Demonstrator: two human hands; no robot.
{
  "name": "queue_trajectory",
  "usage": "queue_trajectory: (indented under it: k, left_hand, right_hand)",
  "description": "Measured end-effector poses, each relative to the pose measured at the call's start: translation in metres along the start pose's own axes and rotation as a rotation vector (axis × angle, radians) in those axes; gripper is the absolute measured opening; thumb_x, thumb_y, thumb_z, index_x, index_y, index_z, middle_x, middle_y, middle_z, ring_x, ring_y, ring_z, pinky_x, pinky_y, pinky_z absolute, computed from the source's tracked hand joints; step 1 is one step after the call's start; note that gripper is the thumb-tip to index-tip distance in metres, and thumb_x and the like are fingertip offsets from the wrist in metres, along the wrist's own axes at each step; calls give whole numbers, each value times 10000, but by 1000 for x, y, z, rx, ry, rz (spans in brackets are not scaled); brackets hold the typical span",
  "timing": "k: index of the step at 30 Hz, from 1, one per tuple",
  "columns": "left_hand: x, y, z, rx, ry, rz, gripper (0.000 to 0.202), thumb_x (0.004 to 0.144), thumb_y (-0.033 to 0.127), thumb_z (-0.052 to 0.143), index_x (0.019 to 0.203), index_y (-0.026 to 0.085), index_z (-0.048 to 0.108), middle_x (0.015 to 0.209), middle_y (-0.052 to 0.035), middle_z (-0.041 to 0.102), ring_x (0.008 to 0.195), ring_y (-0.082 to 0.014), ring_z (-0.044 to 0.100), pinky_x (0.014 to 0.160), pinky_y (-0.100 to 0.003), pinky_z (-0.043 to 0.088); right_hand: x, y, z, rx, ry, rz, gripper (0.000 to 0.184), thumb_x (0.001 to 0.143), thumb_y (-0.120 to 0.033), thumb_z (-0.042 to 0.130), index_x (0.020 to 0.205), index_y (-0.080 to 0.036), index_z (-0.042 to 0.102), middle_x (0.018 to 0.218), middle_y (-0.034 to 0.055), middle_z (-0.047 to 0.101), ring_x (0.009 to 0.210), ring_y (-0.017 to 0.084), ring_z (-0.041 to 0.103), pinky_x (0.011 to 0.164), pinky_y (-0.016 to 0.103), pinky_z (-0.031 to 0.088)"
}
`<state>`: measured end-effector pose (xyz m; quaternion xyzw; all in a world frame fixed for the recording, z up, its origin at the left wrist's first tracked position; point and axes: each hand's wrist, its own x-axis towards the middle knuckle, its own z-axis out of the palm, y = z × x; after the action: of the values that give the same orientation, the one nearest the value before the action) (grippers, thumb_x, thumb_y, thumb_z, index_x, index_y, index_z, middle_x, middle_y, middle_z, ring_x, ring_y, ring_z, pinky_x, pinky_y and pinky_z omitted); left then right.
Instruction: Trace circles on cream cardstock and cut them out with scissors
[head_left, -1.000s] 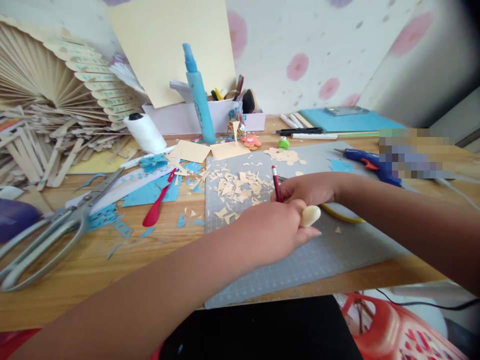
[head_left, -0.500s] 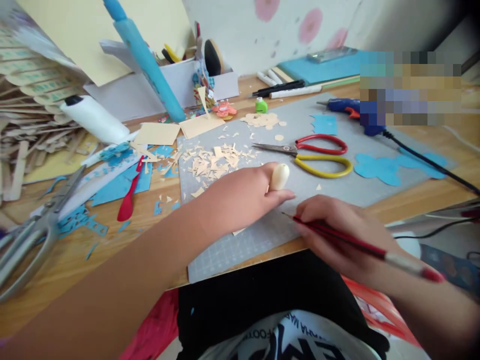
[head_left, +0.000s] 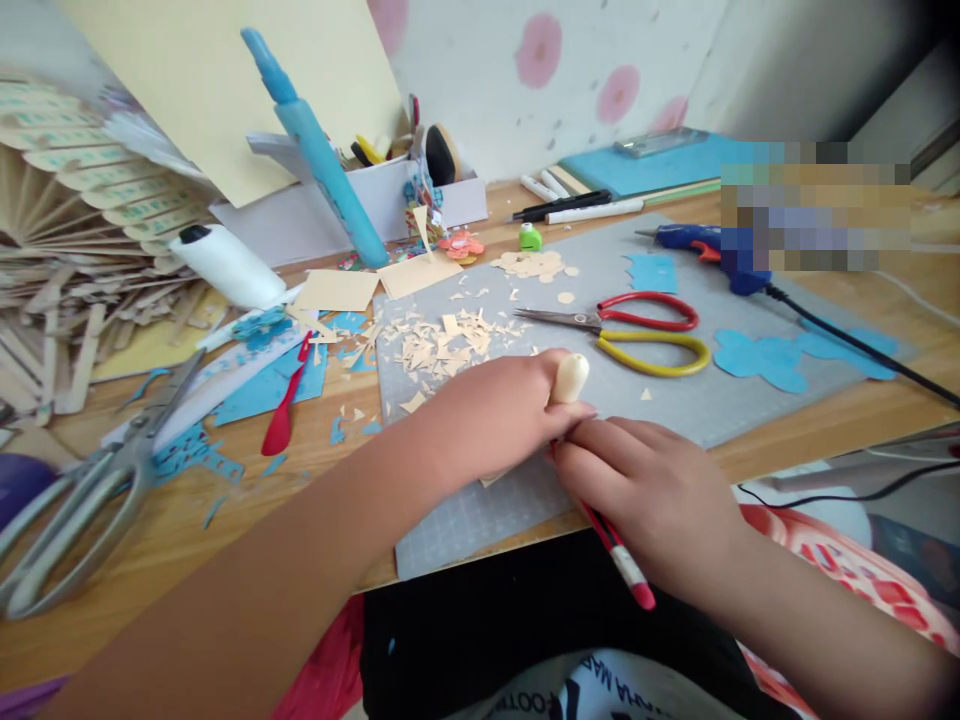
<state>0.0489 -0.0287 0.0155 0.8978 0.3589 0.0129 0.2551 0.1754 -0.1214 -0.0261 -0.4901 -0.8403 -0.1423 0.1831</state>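
My left hand (head_left: 536,400) is closed over the grey cutting mat (head_left: 517,505), with a smooth, cream, rounded end (head_left: 572,378) standing up between thumb and fingers. It looks like the end of a handle; the rest is hidden under the hand. A cream paper edge (head_left: 495,480) peeks out below that palm. My right hand (head_left: 649,490) grips a red pencil (head_left: 619,550), eraser end pointing down toward my lap. Its fingertips touch or nearly touch my left thumb, and the pencil's point is hidden there. Scissors with red and yellow handles (head_left: 652,355) lie just beyond both hands.
Cream paper scraps (head_left: 442,340) and small paper discs (head_left: 532,265) are scattered on the mat. A blue glue gun (head_left: 694,240) with a black cord lies at right, near blue paper shapes (head_left: 761,360). Big grey scissors (head_left: 112,480) and a red spatula (head_left: 281,415) are at left.
My right hand has moved left against my left hand, and the pencil has turned so its eraser end points down instead of right. My left hand keeps its grip.
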Motion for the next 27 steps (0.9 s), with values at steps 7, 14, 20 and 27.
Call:
queue_trajectory:
  k: [7, 14, 20, 27]
  left_hand:
    - [-3, 2, -2, 26, 23, 48, 205, 783, 421, 381, 783, 234, 466, 715, 18, 585, 608, -133, 491, 500, -255, 290]
    - [0, 1, 1, 27, 26, 26, 212, 757, 431, 416, 770, 227, 473, 638, 27, 571, 540, -126, 484, 449, -248, 255]
    - [2, 0, 4, 58, 40, 34, 256, 767, 453, 398, 808, 224, 506, 649, 12, 577, 546, -138, 488, 449, -252, 256]
    - [2, -1, 4, 56, -1, 6, 285, 770, 440, 418, 918, 223, 529, 696, 3, 599, 572, -133, 503, 480, -251, 289]
  right_hand:
    - [0, -9, 0, 52, 31, 76, 291, 778, -55, 318, 591, -178, 504, 576, 39, 558, 515, 147, 483, 454, 249, 331]
    - [-11, -7, 1, 177, -11, 154, 256, 791, -86, 360, 579, -196, 450, 682, 40, 580, 570, 152, 509, 474, 257, 328]
    - [-15, -6, 0, 318, -74, 261, 230, 751, -77, 436, 552, -193, 443, 749, 31, 592, 577, 129, 510, 460, 225, 330]
    - [-15, -7, 0, 378, -2, 304, 167, 747, -98, 468, 605, -181, 497, 732, 16, 593, 558, 103, 506, 462, 192, 357]
